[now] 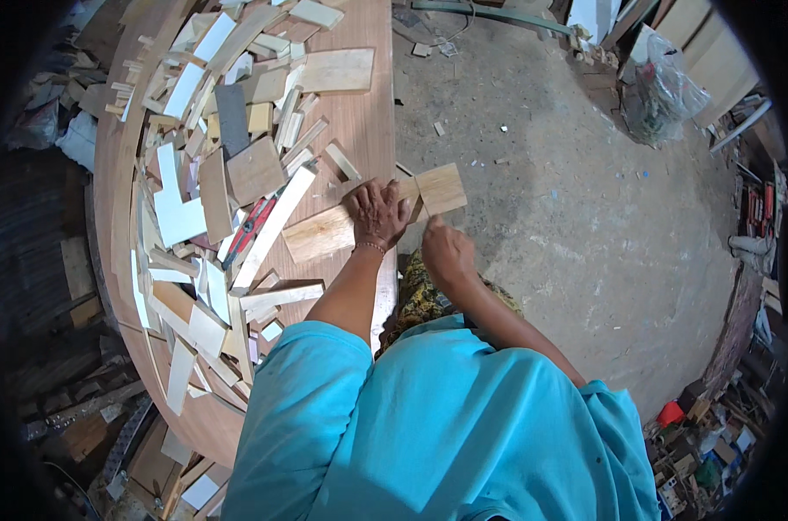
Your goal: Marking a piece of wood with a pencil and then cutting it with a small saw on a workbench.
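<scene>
A light brown wooden board [320, 233] lies slantwise across the right edge of the workbench, its end piece [442, 188] jutting out over the floor. Pressed onto the board near the bench edge, my left hand [378, 211] grips it with the fingers bent toward its far side. Just on the near side of the overhanging end is my right hand [448, 252], closed in a fist. A thin dark line crosses the board in line with this fist. Whatever the right fingers hold is hidden.
Wood offcuts and white pieces crowd the left of the workbench [376, 113], with red-handled pliers [249, 227] among them. A bare concrete floor [585, 252] stretches to the right. A clear plastic bag [667, 87] stands at the far right; scraps are heaped at the lower right.
</scene>
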The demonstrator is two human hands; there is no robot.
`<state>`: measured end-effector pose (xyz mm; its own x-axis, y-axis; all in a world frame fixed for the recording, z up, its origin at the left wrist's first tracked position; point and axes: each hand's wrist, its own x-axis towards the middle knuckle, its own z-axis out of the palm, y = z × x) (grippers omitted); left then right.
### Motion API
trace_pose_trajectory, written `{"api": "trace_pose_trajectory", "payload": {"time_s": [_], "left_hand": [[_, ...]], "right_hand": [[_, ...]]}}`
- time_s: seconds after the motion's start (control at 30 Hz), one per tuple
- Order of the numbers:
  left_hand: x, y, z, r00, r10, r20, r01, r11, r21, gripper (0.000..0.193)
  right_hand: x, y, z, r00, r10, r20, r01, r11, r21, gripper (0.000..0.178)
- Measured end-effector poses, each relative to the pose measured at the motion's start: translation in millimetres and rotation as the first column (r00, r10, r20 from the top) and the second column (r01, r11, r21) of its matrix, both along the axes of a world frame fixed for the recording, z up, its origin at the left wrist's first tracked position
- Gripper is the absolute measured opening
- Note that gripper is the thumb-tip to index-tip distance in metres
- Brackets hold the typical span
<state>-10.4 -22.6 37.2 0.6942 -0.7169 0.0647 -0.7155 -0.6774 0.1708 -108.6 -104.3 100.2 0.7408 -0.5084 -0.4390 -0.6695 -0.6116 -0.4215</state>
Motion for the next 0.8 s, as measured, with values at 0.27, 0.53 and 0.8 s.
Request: {"api": "trace_pose_trajectory", "payload": {"time_s": [0.27,0.53,0.8], "left_hand": [[1.1,-6.0,-2.8,0.999,0.046,0.024,-0.046,0.999,-0.017,0.039],[1.5,-0.1,1.6,0.995,0.070,0.067,-0.071,0.997,0.016,0.038],[2.2,-3.1,5.2,0.988,0.136,-0.067,-0.139,0.989,-0.042,0.039]], "right_hand": [[20.1,-10.4,-7.1,0.996,0.004,0.088,0.003,0.997,-0.073,0.012],[-23.1,-6.5,27.9,0.995,0.096,-0.039,-0.099,0.993,-0.068,0.013],[-0.3,-14.9,-2.6,0.988,0.150,0.035,-0.146,0.984,-0.106,0.014]]}}
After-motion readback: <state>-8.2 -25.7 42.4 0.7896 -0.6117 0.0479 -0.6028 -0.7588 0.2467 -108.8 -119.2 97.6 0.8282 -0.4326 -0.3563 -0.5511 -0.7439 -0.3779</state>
